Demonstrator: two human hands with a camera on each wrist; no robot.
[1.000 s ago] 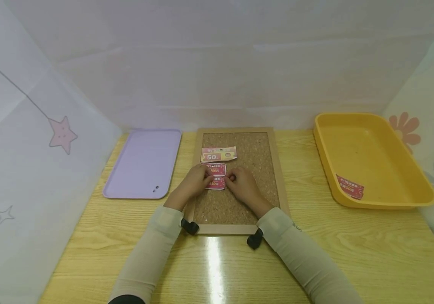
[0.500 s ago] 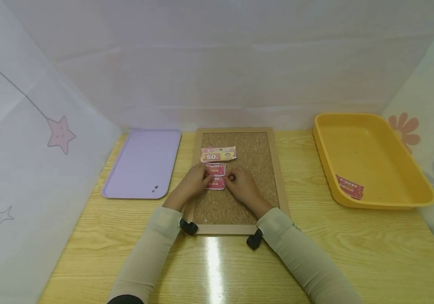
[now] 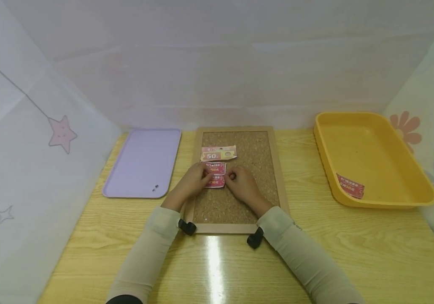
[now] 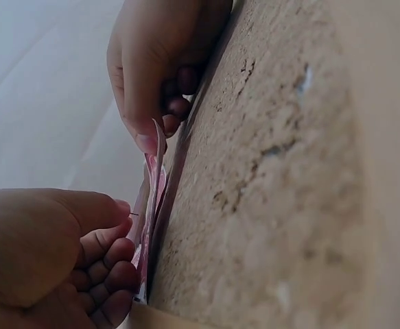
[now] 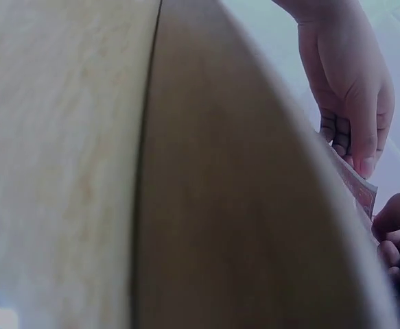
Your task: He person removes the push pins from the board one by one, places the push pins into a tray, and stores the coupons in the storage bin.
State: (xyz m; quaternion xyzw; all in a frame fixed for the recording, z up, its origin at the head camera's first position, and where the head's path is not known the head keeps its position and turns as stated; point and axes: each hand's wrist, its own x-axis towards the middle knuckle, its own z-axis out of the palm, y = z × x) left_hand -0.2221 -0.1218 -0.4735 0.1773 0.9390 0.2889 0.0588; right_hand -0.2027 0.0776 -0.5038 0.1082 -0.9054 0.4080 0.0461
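In the head view, a lower red coupon [image 3: 217,182] lies on the cork board [image 3: 247,207], between my two hands. My left hand [image 3: 193,180] is at its left edge; in the left wrist view thumb and forefinger pinch a thin pin [image 4: 134,214], its tip pointing toward the paper. With thumb and finger, my right hand [image 3: 243,184] pinches the coupon's right edge, which stands off the cork in the left wrist view. Directly above lies another red coupon [image 3: 218,168], partly behind the left fingers. A pink and yellow coupon [image 3: 218,153] lies higher on the board.
A purple tray [image 3: 144,160] with a few tiny dark pieces [image 3: 155,188] lies to the left. On the right is a yellow bin [image 3: 376,156] holding a red coupon [image 3: 350,186]. Pale cloth walls [image 3: 217,63] enclose the wooden table [image 3: 315,253].
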